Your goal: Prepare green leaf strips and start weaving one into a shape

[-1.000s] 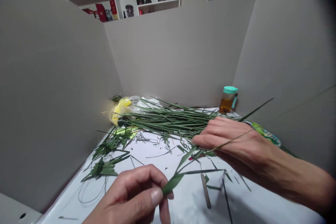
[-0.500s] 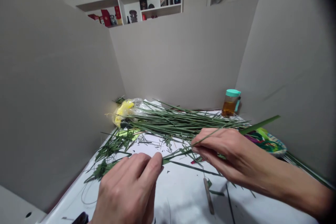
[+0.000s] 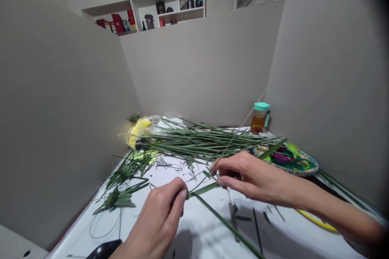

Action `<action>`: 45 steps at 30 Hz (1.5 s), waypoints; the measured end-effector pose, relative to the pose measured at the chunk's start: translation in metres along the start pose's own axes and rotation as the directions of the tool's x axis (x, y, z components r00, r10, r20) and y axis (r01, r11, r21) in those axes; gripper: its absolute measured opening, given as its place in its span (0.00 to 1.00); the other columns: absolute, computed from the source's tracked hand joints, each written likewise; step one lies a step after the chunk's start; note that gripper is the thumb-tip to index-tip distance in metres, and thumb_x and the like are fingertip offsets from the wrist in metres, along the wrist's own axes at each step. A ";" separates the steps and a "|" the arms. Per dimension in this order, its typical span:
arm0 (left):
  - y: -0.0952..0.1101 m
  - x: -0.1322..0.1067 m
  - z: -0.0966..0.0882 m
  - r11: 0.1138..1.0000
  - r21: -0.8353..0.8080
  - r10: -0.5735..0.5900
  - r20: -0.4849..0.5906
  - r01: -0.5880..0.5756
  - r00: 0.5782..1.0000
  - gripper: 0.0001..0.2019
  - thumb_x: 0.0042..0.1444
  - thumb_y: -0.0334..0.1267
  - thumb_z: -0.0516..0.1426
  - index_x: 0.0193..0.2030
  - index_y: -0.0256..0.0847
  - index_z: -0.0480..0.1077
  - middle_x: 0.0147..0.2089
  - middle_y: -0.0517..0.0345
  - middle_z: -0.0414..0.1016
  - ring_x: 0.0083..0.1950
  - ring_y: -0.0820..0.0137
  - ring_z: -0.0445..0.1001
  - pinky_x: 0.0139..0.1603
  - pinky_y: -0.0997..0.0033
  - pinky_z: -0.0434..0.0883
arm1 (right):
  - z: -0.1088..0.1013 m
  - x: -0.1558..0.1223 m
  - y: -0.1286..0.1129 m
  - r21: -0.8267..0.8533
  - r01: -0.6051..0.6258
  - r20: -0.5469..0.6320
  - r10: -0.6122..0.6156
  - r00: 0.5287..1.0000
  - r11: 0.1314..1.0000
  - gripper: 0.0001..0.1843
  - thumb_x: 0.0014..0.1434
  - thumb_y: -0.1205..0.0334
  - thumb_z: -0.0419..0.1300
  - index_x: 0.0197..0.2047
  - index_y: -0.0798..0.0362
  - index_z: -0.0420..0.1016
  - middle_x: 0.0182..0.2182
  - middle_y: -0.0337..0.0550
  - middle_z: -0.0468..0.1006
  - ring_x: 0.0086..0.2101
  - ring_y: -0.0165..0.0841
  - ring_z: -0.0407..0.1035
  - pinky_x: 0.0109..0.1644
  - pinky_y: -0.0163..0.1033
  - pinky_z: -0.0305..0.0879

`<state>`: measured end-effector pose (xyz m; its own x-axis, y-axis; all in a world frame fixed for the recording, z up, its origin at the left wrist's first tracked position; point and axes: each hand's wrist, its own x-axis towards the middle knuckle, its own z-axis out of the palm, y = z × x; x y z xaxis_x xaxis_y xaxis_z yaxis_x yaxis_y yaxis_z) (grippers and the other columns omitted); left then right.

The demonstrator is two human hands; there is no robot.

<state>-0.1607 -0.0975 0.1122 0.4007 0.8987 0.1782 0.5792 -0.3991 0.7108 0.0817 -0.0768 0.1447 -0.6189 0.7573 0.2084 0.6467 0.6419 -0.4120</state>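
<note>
My left hand (image 3: 158,214) is closed, with thumb and forefinger pinching several green leaf strips where they meet. A broad leaf strip (image 3: 204,189) stretches from that pinch to my right hand (image 3: 246,176), whose thumb and fingers are closed on it above the table. Another long leaf strip (image 3: 226,224) slants down from the left hand to the lower right. A thin pale fibre rises from near the right fingertips. Beneath the right hand lies a slim grey-handled tool (image 3: 233,220), its kind unclear. Shorter leaf pieces lie around it.
A pile of long green leaves (image 3: 194,139) spans the back, beside a yellow-and-clear plastic bag (image 3: 141,131). Leaf-woven pieces (image 3: 117,200) lie left. At right stand a teal-lidded bottle (image 3: 259,119) and a basket (image 3: 311,168) of coloured cords. Grey partitions (image 3: 200,64) surround the table.
The right hand has moved slightly left and its fingers have shifted on the strip. A leaf strip now hangs lower towards the front right. The view has turned a little.
</note>
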 end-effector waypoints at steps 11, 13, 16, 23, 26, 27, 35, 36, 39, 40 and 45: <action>-0.037 0.013 0.053 0.719 -0.538 -0.293 0.341 0.441 0.893 0.15 0.55 0.50 0.52 0.29 0.41 0.58 0.20 0.64 0.60 0.19 0.77 0.44 0.19 0.75 0.43 | 0.053 -0.004 0.052 0.082 -0.108 0.149 0.095 0.984 0.991 0.18 0.64 0.54 0.56 0.53 0.53 0.71 0.31 0.39 0.78 0.32 0.33 0.70 0.37 0.36 0.63; -0.040 0.014 0.054 0.744 -0.515 -0.290 0.325 0.426 0.900 0.15 0.56 0.49 0.52 0.28 0.40 0.59 0.20 0.63 0.61 0.19 0.77 0.47 0.19 0.75 0.44 | 0.064 -0.007 0.053 0.064 -0.113 0.129 0.104 0.986 0.992 0.15 0.62 0.55 0.59 0.49 0.53 0.72 0.32 0.39 0.78 0.33 0.33 0.70 0.37 0.36 0.64; -0.048 0.015 0.054 0.806 -0.466 -0.259 0.276 0.364 0.926 0.15 0.59 0.47 0.52 0.28 0.39 0.61 0.21 0.61 0.63 0.20 0.76 0.51 0.21 0.74 0.47 | 0.081 -0.014 0.048 -0.039 -0.139 0.008 0.140 0.990 0.989 0.11 0.60 0.61 0.59 0.45 0.56 0.71 0.40 0.49 0.75 0.40 0.40 0.67 0.44 0.45 0.63; -0.060 0.018 0.056 0.880 -0.388 -0.202 0.220 0.276 0.954 0.15 0.62 0.43 0.51 0.27 0.38 0.63 0.21 0.61 0.62 0.26 0.71 0.59 0.29 0.72 0.54 | 0.105 -0.044 0.024 -0.341 0.253 0.038 -0.255 0.966 0.905 0.20 0.63 0.71 0.49 0.58 0.50 0.64 0.37 0.47 0.71 0.35 0.37 0.60 0.44 0.48 0.58; -0.064 0.019 0.058 0.879 -0.393 -0.192 0.227 0.271 0.955 0.15 0.62 0.44 0.51 0.27 0.39 0.63 0.21 0.61 0.63 0.27 0.70 0.61 0.32 0.72 0.56 | 0.103 -0.052 0.018 -0.183 0.269 0.112 -0.251 0.961 0.946 0.14 0.63 0.67 0.52 0.52 0.51 0.69 0.35 0.44 0.71 0.35 0.36 0.62 0.43 0.45 0.60; -0.065 0.019 0.059 0.876 -0.398 -0.192 0.229 0.272 0.954 0.15 0.62 0.44 0.51 0.27 0.39 0.63 0.21 0.61 0.63 0.27 0.70 0.61 0.32 0.72 0.56 | 0.100 -0.052 0.018 -0.069 0.197 0.074 -0.192 0.979 0.978 0.12 0.64 0.65 0.53 0.49 0.51 0.70 0.37 0.45 0.72 0.36 0.36 0.63 0.44 0.44 0.61; -0.053 0.011 0.068 0.800 -0.490 -0.238 0.269 0.345 0.933 0.16 0.62 0.47 0.50 0.28 0.39 0.60 0.21 0.62 0.63 0.22 0.75 0.54 0.24 0.74 0.51 | 0.076 0.012 0.042 0.698 -0.232 -0.101 0.414 0.905 0.678 0.16 0.62 0.49 0.55 0.36 0.56 0.68 0.26 0.38 0.71 0.25 0.27 0.64 0.29 0.34 0.63; -0.050 0.009 0.069 0.769 -0.522 -0.256 0.277 0.369 0.926 0.16 0.61 0.48 0.51 0.29 0.39 0.59 0.22 0.62 0.62 0.21 0.76 0.53 0.23 0.75 0.49 | 0.076 0.020 0.045 0.701 -0.235 -0.102 0.421 0.901 0.673 0.16 0.62 0.49 0.54 0.36 0.56 0.67 0.26 0.37 0.70 0.23 0.26 0.63 0.28 0.34 0.63; -0.045 0.005 0.071 0.627 -0.648 -0.311 0.301 0.432 0.902 0.18 0.56 0.53 0.54 0.30 0.40 0.57 0.19 0.65 0.60 0.18 0.79 0.48 0.19 0.76 0.44 | 0.077 0.032 0.050 0.685 -0.261 -0.108 0.450 0.887 0.680 0.16 0.61 0.50 0.54 0.42 0.55 0.64 0.25 0.37 0.71 0.22 0.27 0.64 0.25 0.33 0.62; -0.044 0.004 0.071 0.580 -0.683 -0.324 0.308 0.445 0.895 0.20 0.54 0.56 0.56 0.29 0.41 0.57 0.19 0.66 0.59 0.17 0.80 0.47 0.18 0.76 0.43 | 0.076 0.032 0.050 0.667 -0.268 -0.120 0.455 0.882 0.696 0.15 0.62 0.51 0.54 0.43 0.55 0.64 0.25 0.37 0.71 0.22 0.28 0.65 0.25 0.33 0.62; -0.046 -0.004 0.074 0.474 -0.751 -0.394 0.285 0.459 0.874 0.23 0.52 0.58 0.59 0.30 0.41 0.56 0.20 0.67 0.60 0.16 0.82 0.47 0.17 0.80 0.44 | 0.072 0.015 0.039 0.497 -0.304 -0.175 0.438 0.882 0.812 0.14 0.62 0.53 0.55 0.31 0.53 0.71 0.23 0.38 0.72 0.26 0.32 0.65 0.33 0.37 0.56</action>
<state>-0.1368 -0.0965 0.0285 0.3246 0.8907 -0.3182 -0.0747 0.3595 0.9302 0.0652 -0.0492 0.0676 -0.1845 0.9699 0.1589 0.4923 0.2311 -0.8392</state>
